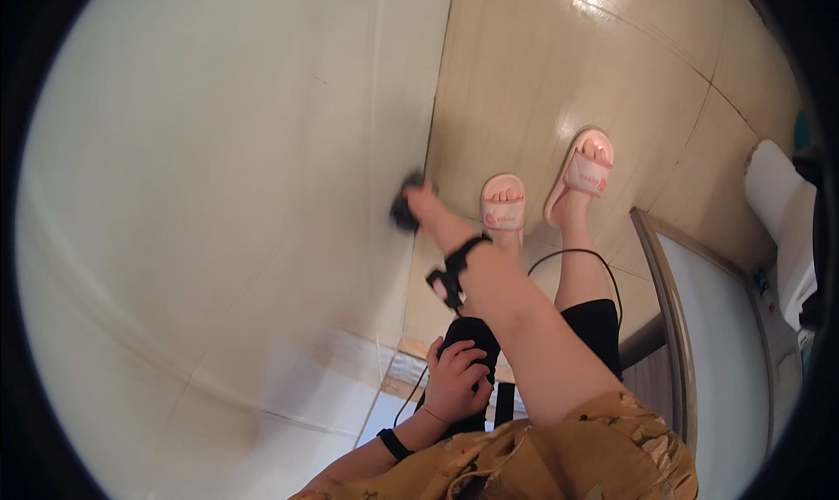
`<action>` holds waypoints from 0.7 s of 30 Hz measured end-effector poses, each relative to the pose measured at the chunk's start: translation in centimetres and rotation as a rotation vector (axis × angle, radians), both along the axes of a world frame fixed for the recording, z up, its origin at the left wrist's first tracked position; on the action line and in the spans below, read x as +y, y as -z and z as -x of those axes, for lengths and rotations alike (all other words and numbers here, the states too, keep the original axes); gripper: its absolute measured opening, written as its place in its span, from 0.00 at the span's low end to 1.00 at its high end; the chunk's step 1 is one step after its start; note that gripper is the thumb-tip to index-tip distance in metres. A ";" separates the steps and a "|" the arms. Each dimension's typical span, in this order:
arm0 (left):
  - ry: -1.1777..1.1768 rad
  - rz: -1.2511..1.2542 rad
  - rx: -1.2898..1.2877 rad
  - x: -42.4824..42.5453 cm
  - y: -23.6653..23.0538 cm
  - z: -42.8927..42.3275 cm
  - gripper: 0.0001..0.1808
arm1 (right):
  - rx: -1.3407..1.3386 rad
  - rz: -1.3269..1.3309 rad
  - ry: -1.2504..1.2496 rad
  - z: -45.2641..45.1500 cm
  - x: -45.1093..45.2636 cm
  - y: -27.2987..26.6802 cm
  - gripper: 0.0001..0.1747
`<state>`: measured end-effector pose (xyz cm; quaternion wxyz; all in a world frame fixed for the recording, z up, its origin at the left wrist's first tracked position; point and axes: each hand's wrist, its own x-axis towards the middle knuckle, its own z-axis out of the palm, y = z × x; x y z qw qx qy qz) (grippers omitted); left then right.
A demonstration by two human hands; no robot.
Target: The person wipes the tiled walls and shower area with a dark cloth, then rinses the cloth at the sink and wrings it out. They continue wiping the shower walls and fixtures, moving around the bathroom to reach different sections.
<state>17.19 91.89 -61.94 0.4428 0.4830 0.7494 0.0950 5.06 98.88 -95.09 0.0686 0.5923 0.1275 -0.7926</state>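
My right hand (423,205) is shut on a dark rounded object (406,205), pressed against or held very close to a glossy, pale tiled wall (249,159). Motion blurs the object, so I cannot tell its exact kind. The right arm reaches across my body, with a black strap and a small black device (446,287) at the wrist. Lower down, my left hand (455,379) rests on my knee in black trousers (593,323), fingers apart and holding nothing. It wears a black wristband (394,444).
Pink slide sandals (503,202) are on my feet, on beige floor tiles (524,74). A black cable (577,251) loops over one shin. On the right stands a brown-framed panel (711,329); beyond it is a white curved object (777,185). The wall meets the floor left of my feet.
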 end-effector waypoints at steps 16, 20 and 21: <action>-0.146 -0.019 -0.024 -5.9 0.1 -2.0 0.05 | 0.084 -1.529 0.368 1.6 18.8 -22.5 0.46; -0.123 -0.052 -0.048 -6.5 0.3 -3.4 0.05 | 0.023 -1.031 0.286 1.4 11.4 -12.1 0.43; -0.101 -0.078 -0.054 -6.2 0.3 -3.9 0.05 | -0.030 -0.924 0.160 0.4 8.6 -10.2 0.42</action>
